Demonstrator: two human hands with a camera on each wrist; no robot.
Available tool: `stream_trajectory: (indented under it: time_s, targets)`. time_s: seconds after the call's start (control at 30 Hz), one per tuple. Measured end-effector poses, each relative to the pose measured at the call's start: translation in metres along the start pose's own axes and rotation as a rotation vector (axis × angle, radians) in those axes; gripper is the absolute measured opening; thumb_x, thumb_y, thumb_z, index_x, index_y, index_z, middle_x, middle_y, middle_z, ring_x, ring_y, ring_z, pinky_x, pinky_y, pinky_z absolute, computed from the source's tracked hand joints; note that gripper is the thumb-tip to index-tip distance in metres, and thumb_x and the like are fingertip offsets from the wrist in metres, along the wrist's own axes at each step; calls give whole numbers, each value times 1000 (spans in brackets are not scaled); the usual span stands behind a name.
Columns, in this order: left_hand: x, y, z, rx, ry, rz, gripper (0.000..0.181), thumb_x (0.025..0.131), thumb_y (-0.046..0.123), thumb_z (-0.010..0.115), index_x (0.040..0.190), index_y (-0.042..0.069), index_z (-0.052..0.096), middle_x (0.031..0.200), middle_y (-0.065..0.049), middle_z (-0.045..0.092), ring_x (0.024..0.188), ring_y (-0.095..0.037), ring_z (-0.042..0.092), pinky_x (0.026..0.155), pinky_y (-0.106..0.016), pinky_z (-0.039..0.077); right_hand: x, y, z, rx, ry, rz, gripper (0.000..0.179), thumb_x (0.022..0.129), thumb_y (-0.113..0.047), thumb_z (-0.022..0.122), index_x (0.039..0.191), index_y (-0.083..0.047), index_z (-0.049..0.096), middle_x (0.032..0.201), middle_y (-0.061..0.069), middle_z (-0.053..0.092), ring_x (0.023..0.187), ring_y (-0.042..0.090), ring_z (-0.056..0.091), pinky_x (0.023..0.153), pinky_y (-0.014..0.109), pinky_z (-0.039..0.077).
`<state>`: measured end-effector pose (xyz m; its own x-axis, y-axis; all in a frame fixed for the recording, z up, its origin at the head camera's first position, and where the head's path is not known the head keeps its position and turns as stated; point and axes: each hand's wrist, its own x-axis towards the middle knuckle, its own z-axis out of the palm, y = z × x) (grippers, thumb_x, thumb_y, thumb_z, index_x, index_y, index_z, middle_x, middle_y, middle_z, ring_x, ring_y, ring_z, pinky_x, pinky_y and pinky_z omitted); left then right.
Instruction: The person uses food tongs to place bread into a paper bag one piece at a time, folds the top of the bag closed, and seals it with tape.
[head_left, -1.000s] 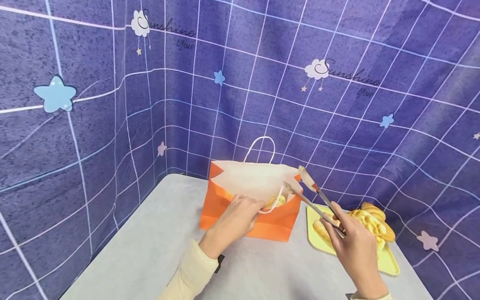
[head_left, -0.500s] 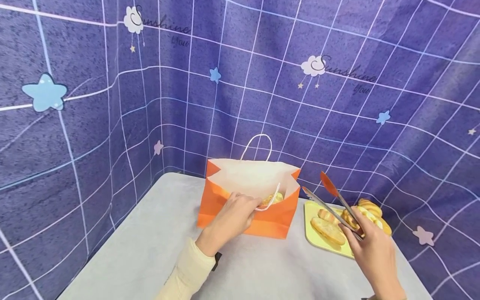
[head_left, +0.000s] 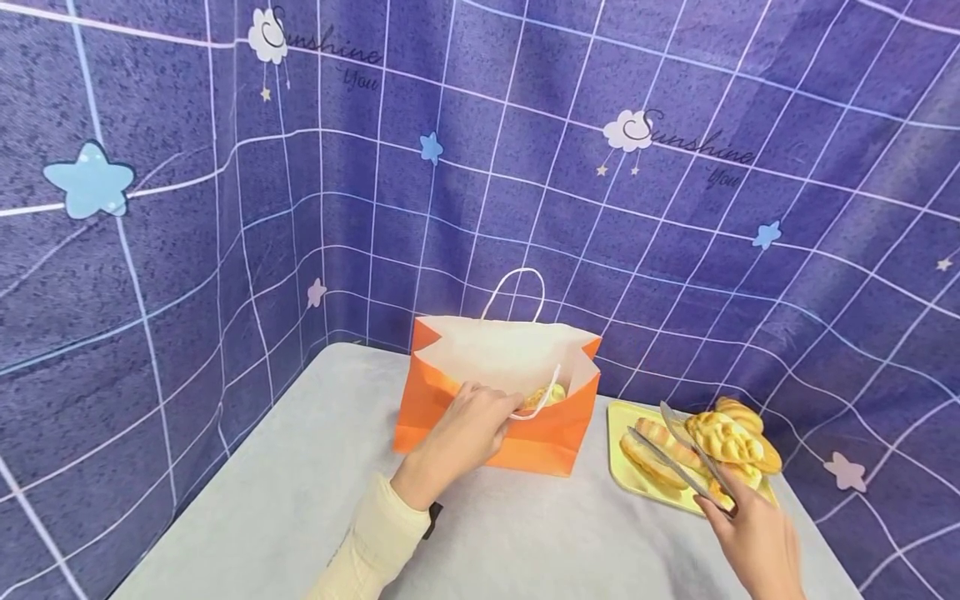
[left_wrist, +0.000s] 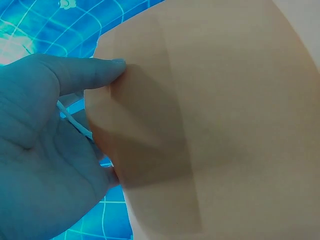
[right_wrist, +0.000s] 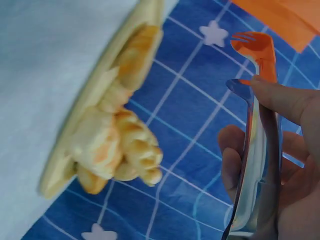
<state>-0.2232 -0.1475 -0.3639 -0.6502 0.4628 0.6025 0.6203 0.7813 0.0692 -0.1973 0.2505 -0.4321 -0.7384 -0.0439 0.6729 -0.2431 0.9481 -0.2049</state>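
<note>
My left hand (head_left: 468,429) pinches the front rim of an orange paper bag (head_left: 543,454). In the left wrist view, fingertips lie on one side of the paper wall (left_wrist: 240,120) and the rest of the hand on the other. A piece of bread (head_left: 555,395) shows inside the bag, behind the white cord handle. My right hand (head_left: 761,533) grips metal tongs (head_left: 678,469), whose arms stand apart over a yellow tray (head_left: 617,467) of bread. Below their tips lies a long bread roll (head_left: 647,464); a braided bread (head_left: 726,437) is just to the right. The right wrist view shows a pronged tong tip (right_wrist: 255,47).
A ridged bread roll (head_left: 738,412) sits at the tray's back right corner. The grey table (head_left: 300,492) runs up to a purple grid-patterned curtain (head_left: 525,167) behind the bag and tray. The bag's back handle (head_left: 517,272) stands upright.
My right hand has moved right and down with the tongs, from beside the bag's mouth to over the tray. The left hand keeps its hold on the bag rim.
</note>
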Motion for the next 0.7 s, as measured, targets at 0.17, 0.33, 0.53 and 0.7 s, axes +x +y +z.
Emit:
stream_trajectory:
  time_s: [0.17,0.33,0.53,0.7]
  targets:
    - [0,1,1,0,3,2,18,83,0,69,90,16,64,65,8,55,67,-14,60,74,-33,41,-7,17,4,-34,-103,64,52,74,-24,86,119,-7,69,54,-7,52,52,22,54,44,45,37]
    - [0,1,1,4,5,2,17,84,2,70,90,16,63,66,7,55,68,-14,60,75,-33,41,-11,30,7,-40,-157,96,52,74,-27,85,119,-7,69,55,0,58,63,39,63,49,52,42]
    - [0,1,1,-3,-5,-2,19,83,0,69,90,16,63,65,8,52,69,-15,61,77,-34,41,-13,42,14,-34,-188,69,50,72,-25,86,116,-7,70,94,24,70,76,51,64,51,57,44]
    - [0,2,2,-8,-7,-3,20,83,-1,68,90,16,62,64,9,50,67,-14,59,78,-34,41,-14,49,19,-40,-183,62,50,71,-24,87,114,-7,70,97,27,69,73,52,63,49,57,43]
